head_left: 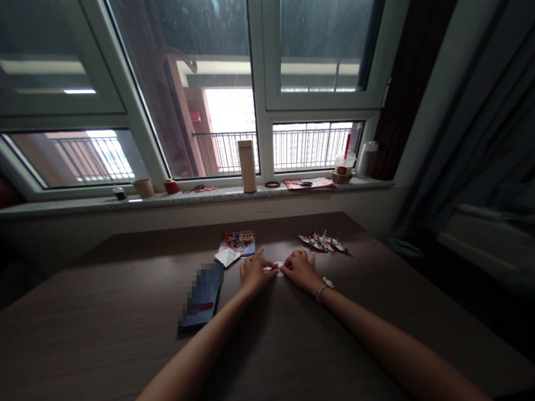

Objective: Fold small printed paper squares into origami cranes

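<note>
Below a wide window, on the dark wooden desk [125, 312], a small folded paper [278, 269] lies toward the far edge, its long axis running left to right. My left grip [254, 274] and right grip [298, 268] each pinch one end, thumb and forefinger closed on it, the other fingers spread. Paper cranes [324, 243] sit just beyond, nearer the far edge.

The single camera sits on the person's head, facing forward and slightly down across the table [104, 312] toward the far window [209, 111]. It is close above the forearms, with the left hand [254, 274] and right hand [300, 270] mid-frame.
</note>
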Available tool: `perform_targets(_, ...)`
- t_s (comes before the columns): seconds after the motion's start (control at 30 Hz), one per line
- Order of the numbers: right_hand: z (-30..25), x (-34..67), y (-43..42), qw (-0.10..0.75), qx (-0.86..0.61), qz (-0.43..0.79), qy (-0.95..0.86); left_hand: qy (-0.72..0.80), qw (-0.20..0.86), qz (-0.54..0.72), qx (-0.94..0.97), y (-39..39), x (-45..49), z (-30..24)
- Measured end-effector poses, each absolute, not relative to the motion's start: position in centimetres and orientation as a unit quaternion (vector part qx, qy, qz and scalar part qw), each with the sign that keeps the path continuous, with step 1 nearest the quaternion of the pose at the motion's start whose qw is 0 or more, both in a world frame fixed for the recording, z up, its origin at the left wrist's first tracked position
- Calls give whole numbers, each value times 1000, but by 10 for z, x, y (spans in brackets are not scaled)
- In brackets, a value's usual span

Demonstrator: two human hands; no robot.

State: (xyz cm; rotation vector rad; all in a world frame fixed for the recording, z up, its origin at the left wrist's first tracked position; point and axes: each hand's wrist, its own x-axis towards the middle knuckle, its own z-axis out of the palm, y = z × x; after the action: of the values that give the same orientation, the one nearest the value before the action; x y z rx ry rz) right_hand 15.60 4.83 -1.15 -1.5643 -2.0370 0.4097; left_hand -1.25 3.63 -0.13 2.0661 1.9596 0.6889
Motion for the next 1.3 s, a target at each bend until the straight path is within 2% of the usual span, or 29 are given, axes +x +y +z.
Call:
perform_targets(0.53, -4, 158, 59, 246, -640, 224, -692, 670, 129, 183, 707, 36, -11, 2)
perform_targets(1.07, 1, 176, 69, 191, -605, 245, -733, 662, 161, 106, 725, 42, -19, 3)
perform_targets(1.3, 0, 178, 65, 191, -595, 240, -743, 645, 161, 74, 743, 46, -25, -1)
